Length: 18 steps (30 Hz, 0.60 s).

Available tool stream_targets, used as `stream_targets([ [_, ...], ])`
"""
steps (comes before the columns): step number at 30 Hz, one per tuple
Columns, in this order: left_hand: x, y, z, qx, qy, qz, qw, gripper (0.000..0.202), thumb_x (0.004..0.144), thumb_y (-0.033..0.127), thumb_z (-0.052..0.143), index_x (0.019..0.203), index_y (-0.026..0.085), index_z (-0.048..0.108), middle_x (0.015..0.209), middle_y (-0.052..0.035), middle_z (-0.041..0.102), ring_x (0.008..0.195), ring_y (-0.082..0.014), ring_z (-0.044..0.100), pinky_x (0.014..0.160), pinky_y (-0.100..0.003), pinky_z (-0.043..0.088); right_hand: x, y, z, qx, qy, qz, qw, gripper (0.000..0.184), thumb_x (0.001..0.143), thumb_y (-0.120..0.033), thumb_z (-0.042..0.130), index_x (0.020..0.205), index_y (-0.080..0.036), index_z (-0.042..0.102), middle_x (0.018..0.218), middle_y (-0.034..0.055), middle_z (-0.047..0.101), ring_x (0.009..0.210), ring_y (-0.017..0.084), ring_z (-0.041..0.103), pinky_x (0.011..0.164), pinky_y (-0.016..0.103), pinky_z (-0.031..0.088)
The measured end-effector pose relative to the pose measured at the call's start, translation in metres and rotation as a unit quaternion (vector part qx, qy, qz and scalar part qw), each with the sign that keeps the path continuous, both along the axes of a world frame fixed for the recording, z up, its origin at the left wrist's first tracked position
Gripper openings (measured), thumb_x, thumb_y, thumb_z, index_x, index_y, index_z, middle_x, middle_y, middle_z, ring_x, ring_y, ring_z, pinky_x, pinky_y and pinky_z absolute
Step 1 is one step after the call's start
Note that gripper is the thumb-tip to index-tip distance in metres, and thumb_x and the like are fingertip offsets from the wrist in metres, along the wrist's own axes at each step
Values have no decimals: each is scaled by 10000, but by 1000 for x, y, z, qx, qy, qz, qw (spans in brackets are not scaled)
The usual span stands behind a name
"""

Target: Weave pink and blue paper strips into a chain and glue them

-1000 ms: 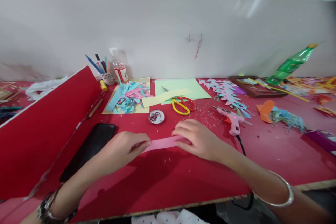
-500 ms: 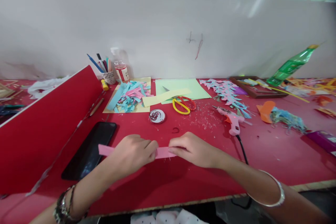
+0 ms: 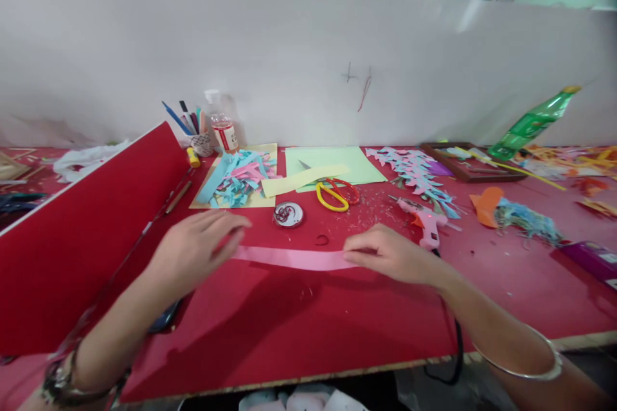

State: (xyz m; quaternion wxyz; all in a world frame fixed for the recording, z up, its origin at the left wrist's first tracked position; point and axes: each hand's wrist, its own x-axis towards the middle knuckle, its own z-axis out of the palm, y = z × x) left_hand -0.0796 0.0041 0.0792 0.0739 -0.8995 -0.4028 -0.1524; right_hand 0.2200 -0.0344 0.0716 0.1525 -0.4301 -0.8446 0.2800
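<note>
A long pink paper strip (image 3: 294,259) is stretched flat across the red table (image 3: 308,327) between my two hands. My left hand (image 3: 195,250) pinches its left end, fingers closed on the paper. My right hand (image 3: 390,253) pinches the right end, just in front of a pink glue gun (image 3: 424,218). A black phone (image 3: 166,320) lies under my left forearm, mostly hidden.
Behind the strip lie a round tin lid (image 3: 288,213), yellow and red scissors (image 3: 335,194), a green sheet (image 3: 332,164) and a pile of blue and pink strips (image 3: 236,178). A red board (image 3: 81,237) leans at the left. A pen cup (image 3: 200,141) and green bottle (image 3: 533,122) stand by the wall.
My hands have moved apart along the strip, the left going left and the right going right, so the pink strip now lies stretched out longer between them.
</note>
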Motion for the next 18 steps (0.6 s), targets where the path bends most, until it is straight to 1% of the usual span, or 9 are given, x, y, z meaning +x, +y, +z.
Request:
stream_targets([
  [1,11,-3,-2,-23,-8,-37,999,280,831,353,379,999,189,531,967,-46,615,862,-178,545,712,-253,379,-6,0,0,9,-5,20,1000,295,855,-320,381,673,-146,535,591,-32,491,545,69,422,554,192,271],
  [2,22,-6,-4,-43,-5,-67,997,312,822,381,398,1038,193,520,974,-52,616,848,-178,548,697,-253,378,-11,0,1,17,-9,34,999,294,859,-320,376,693,-148,548,602,-26,511,548,71,435,556,193,274],
  [3,31,-8,-6,-67,7,-94,993,300,821,399,401,986,198,551,880,-41,635,764,-165,558,644,-241,369,-15,0,1,29,-13,40,999,296,863,-319,368,710,-150,557,619,-17,530,561,75,450,559,194,279],
  [5,47,-12,-9,-96,40,-123,987,334,850,386,348,758,185,599,626,-15,610,562,-133,519,520,-225,301,-22,0,2,70,-19,32,997,284,865,-304,363,741,-152,569,674,7,569,615,93,479,587,202,294],
  [7,56,-12,-10,-104,49,-129,985,422,869,371,301,614,166,567,493,-4,535,463,-111,451,462,-227,220,-27,1,3,128,-27,23,991,232,852,-271,385,784,-158,577,731,25,593,678,114,494,647,223,303],
  [9,62,-11,-10,-108,37,-127,985,424,870,367,299,600,158,551,482,0,512,446,-99,420,447,-229,177,-34,1,2,181,-36,30,982,166,818,-222,422,783,-165,574,711,22,592,672,119,482,690,246,297],
  [11,66,-10,-11,-123,22,-131,984,393,866,357,315,621,158,549,499,6,511,448,-90,403,445,-227,162,-43,1,0,217,-45,33,975,128,771,-170,443,700,-166,550,621,1,560,597,107,444,666,244,293],
  [15,67,-10,-14,-174,-1,-137,975,383,863,350,331,604,148,527,491,23,463,452,-71,364,454,-218,165,-51,4,-9,238,-42,11,970,123,700,-116,439,606,-174,493,527,-34,497,502,80,383,532,214,247],
  [18,59,-9,-14,-207,-21,-131,969,400,862,342,333,551,137,477,472,39,385,448,-59,313,461,-211,173,-43,6,-15,237,-54,-14,970,126,681,-122,436,579,-176,485,492,-46,459,473,71,357,502,213,220],
])
